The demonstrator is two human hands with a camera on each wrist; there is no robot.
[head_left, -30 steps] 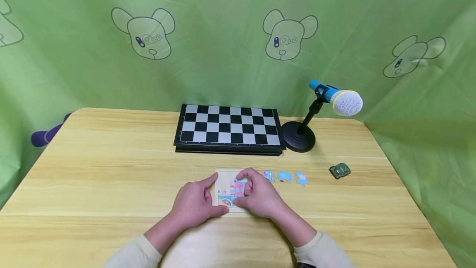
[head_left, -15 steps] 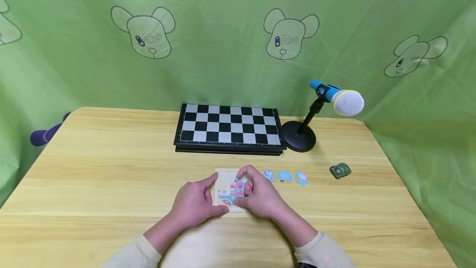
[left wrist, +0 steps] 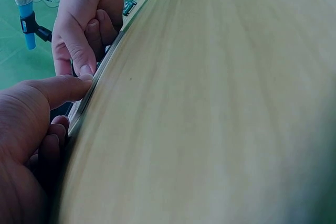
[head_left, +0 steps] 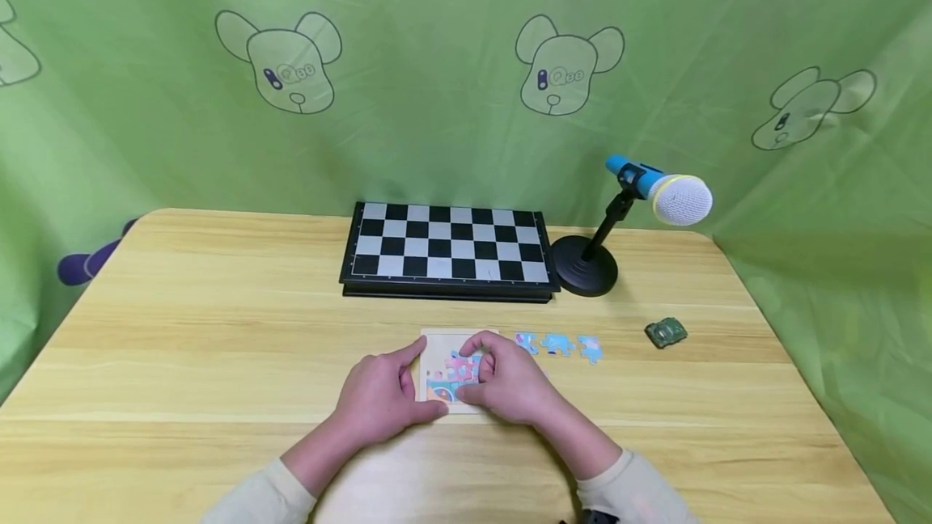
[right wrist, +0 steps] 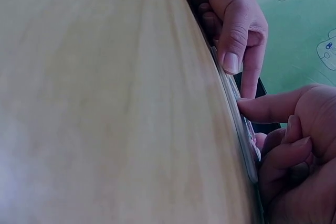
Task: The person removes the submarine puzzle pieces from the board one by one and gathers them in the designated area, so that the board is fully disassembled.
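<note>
A small pale puzzle board (head_left: 437, 341) lies on the table in front of me, with several colourful pieces along its lower part. My left hand (head_left: 379, 395) holds the board at its left side, index finger at the upper left edge and thumb along the lower edge. Over the right half is my right hand (head_left: 513, 382), its thumb and curled index finger pinching at a pink and blue puzzle piece (head_left: 461, 367). That hand hides the board's right side. In the right wrist view, the right thumb (right wrist: 252, 109) presses at the board's edge.
Several loose blue puzzle pieces (head_left: 557, 344) lie to the right of the board. Behind stand a folded chessboard (head_left: 449, 249) and a blue microphone (head_left: 658, 188) on a black stand (head_left: 585, 269). A small green toy car (head_left: 666, 333) sits at the right.
The pink and blue piece under my right fingers has shifted slightly left and turned a little. My right index finger has shifted slightly; my left hand keeps its place on the board.
</note>
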